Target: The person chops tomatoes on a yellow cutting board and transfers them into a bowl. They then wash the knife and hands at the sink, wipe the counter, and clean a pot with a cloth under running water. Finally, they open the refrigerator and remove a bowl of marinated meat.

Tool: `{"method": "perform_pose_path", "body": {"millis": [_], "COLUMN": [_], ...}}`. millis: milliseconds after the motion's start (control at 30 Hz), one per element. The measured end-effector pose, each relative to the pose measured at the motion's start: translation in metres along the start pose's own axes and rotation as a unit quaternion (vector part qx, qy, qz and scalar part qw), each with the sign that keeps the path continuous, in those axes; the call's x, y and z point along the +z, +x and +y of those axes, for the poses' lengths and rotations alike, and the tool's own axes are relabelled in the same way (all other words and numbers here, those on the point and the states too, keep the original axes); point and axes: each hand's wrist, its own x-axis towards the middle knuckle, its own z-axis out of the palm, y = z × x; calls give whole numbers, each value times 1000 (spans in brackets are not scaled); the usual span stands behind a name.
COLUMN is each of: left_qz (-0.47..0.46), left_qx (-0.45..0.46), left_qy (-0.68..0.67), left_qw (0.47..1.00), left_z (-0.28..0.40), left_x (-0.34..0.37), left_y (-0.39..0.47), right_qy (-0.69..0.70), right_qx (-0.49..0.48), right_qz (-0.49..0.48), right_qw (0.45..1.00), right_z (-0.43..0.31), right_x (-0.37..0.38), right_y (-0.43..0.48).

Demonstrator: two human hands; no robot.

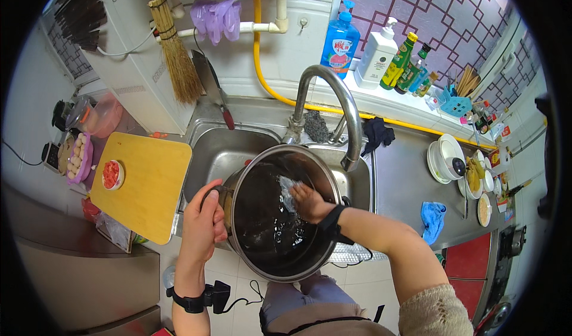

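Note:
A deep metal stockpot with a dark interior sits tilted at the front of the double-bowl steel sink. My left hand is closed around its side handle. Inside the pot, my right hand presses a pale, wet-looking wad against the dark inner surface; whether this is cloth or a scrubber I cannot tell. Wet glints show on the surface below it. Behind the pot, the curved faucet arches over the right bowl, and no running water is visible.
To the left, a yellow cutting board bears a bowl of chopped red food. A cleaver and straw brush are behind the sink. Blue cloth and stacked bowls occupy the right counter. Bottles line the sill.

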Motion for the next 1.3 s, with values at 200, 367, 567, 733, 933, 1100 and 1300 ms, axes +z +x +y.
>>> {"method": "perform_pose_path", "body": {"millis": [200,367,567,733,933,1100,1300], "left_qz": [10,6,-2,-18,-8,-16,-15], "left_qx": [-1,-4,-1,1,-1,0,0], "left_qy": [-14,2,8,-11,-13,-2,-8], "left_qw": [1000,1000,1000,1000,1000,1000,1000], "left_z": [0,0,-1,-3,-2,-3,-4], "left_x": [-3,3,2,-2,1,-1,-3], "left_y": [4,-1,-10,-11,-9,-10,-16], "right_qy": [351,629,918,650,294,380,789], "right_qx": [-255,-282,45,194,166,186,291], "right_qz": [-117,74,164,130,52,-91,70], "right_qw": [893,720,359,723,940,901,537], "right_z": [-50,-62,30,38,-28,-42,23], "right_x": [-34,-116,-121,-45,3,12,-11], "right_y": [-26,-12,44,31,24,42,84]}}
